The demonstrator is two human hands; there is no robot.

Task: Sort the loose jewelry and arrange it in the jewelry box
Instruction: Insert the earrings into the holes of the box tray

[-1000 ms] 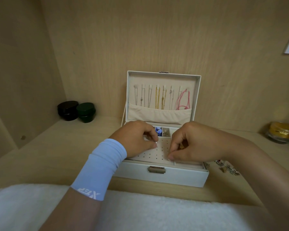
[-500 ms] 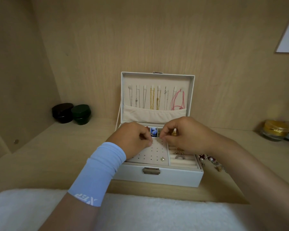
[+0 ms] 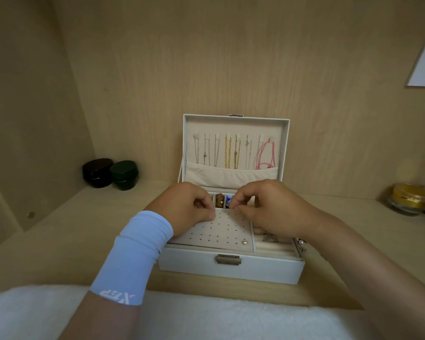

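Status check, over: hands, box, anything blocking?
Left hand, right hand: fingers curled over the panel far edge, contents unseen. One pearl stud on panel. Box open, nothing blocking. Loose pieces right of box.

Pretty dim and warm overall, with everything tinted yellowish-beige. The light is spread soft and even, so its source can't be pinned down. Only faint shadows are seen, under the front of the jewelry box (image 3: 231, 269) and around the dark jars (image 3: 123, 174). A small shine is caught on the gold-lidded jar (image 3: 409, 200). The wooden shelf (image 3: 59, 241) is bowed at the edges by the wide lens, and the white fluffy cloth (image 3: 206, 322) is rendered soft.
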